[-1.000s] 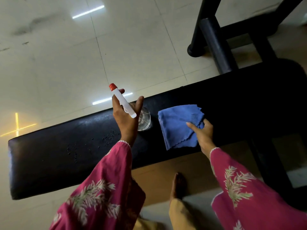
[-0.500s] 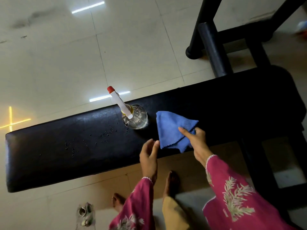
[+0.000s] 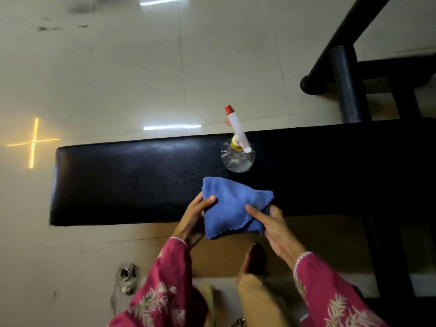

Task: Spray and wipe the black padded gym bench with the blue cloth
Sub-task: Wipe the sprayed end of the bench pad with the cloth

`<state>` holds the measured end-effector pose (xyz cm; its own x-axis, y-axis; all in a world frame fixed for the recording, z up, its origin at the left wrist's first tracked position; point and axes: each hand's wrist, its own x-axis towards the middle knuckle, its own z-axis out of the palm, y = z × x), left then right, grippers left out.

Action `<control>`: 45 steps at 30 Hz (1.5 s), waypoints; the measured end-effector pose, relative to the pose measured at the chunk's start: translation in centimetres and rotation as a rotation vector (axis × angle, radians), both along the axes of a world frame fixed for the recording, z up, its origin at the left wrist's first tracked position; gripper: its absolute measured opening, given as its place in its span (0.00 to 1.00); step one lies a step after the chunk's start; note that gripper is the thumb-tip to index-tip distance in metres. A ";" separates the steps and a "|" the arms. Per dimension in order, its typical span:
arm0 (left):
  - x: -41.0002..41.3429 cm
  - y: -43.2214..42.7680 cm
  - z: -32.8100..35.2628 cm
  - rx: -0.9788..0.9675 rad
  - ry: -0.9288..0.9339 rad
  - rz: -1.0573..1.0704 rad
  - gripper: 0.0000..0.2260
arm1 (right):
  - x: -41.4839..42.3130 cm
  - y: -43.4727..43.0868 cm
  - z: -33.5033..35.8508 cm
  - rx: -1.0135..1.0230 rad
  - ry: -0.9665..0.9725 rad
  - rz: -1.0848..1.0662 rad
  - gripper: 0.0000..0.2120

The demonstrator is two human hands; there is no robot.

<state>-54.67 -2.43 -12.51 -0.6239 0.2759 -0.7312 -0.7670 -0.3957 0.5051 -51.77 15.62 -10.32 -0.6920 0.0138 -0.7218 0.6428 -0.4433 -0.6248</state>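
The black padded bench (image 3: 118, 185) runs left to right across the view, with spray droplets on its middle. A clear spray bottle (image 3: 238, 156) with a white nozzle and red tip stands upright near the bench's far edge, with neither hand on it. The blue cloth (image 3: 231, 206) is bunched over the bench's near edge. My left hand (image 3: 193, 220) grips its left side and my right hand (image 3: 271, 223) grips its right side.
Black metal frame bars (image 3: 346, 90) rise at the upper right, and a black upright leg (image 3: 387, 256) stands at the lower right. Pale tiled floor (image 3: 118, 79) lies beyond the bench. My bare foot (image 3: 252, 258) is under the near edge. A small metal object (image 3: 127, 277) lies on the floor.
My left hand let go of the spray bottle, left it standing on the bench, and came over to take the cloth. Both hands now hold the cloth, lifted toward the near edge.
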 end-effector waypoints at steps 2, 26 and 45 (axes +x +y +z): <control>-0.8 -5.4 0.8 -0.210 0.099 -0.049 0.14 | -0.7 -4.5 -0.5 0.048 -0.004 0.113 0.09; -4.2 -34.1 -4.3 -1.343 0.363 0.145 0.26 | -7.6 -34.5 -10.7 1.458 0.445 1.026 0.35; -15.4 -32.8 -10.3 -1.703 0.461 -0.448 0.34 | -13.8 -31.1 -13.8 1.582 0.553 0.980 0.29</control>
